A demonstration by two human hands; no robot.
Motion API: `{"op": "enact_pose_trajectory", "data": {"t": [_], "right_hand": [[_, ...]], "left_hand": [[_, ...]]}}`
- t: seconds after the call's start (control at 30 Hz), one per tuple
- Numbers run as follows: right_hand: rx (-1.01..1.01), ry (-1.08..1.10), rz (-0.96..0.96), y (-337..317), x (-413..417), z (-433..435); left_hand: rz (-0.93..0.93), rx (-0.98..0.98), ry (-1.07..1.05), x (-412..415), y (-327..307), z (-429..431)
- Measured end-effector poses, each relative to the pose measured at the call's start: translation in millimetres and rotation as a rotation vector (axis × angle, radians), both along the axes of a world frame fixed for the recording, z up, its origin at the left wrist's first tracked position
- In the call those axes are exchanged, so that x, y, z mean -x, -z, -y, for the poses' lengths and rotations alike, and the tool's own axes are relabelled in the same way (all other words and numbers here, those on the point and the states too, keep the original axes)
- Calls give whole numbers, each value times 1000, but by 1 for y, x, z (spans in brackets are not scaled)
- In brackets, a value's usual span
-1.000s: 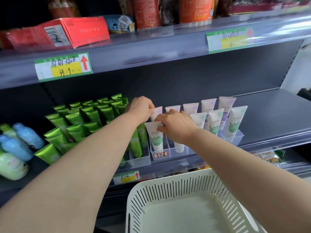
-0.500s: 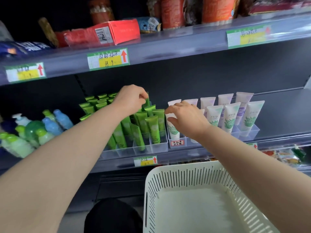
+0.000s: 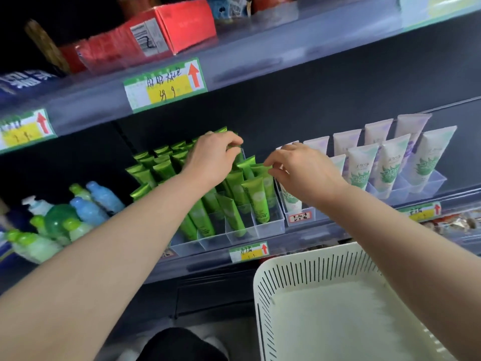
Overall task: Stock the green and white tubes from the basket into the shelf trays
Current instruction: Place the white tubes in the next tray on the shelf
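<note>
**Change logged.** Half a second back, the right grip (image 3: 299,170) was on a white tube. It has now crossed toward 9 o'clock. Thumb and forefinger pinch the crimped top of the right-column green tube (image 3: 253,165). The left grip (image 3: 216,152) stays over the green tray (image 3: 270,225), fingers curled, pinching the crimp of a rear green tube (image 3: 235,149).

**Meaning.** I judge the white section finished and the work now to be straightening the green stock. The basket (image 3: 312,274), at 5 o'clock, shows no tubes on its visible floor, so I judge stocking nearly complete.

**Count.**
- White tubes (image 3: 390,162): ten, in two rows of five, standing in the clear tray (image 3: 429,183) at 3 o'clock of the grips. Two are partly hidden behind the right grip.
- Green tubes (image 3: 156,168): over twenty, standing cap down. No exact figure is obtainable, because the left arm covers part of the tray.
- Basket: one.
- Blue bottles (image 3: 104,196), at 9 o'clock: two.
</note>
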State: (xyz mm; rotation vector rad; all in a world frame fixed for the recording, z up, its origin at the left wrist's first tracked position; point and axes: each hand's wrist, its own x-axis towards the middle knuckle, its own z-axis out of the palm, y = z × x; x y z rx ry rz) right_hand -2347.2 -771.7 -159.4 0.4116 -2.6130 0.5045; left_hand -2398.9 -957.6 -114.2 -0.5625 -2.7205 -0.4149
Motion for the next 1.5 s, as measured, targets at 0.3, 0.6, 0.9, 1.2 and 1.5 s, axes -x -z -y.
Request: {"op": "enact_pose_trajectory", "data": {"t": [0.3,0.6,0.9,1.2,1.5], "right_hand": [[13,17,27,-4,-11,15],[-117,105,111,1,-29,18],[-126,106,115,11,0,47],[-155,89,134,25,14,54],[-17,95,-110,30,-22,32]], "left_hand": [[74,-48,-66,-13,3,21],[172,-37,-69,-38,5,36],[166,-6,-9,-12,6,35],[146,-25,41,7,9,25],[86,-116,81,-4,18,5]]}}
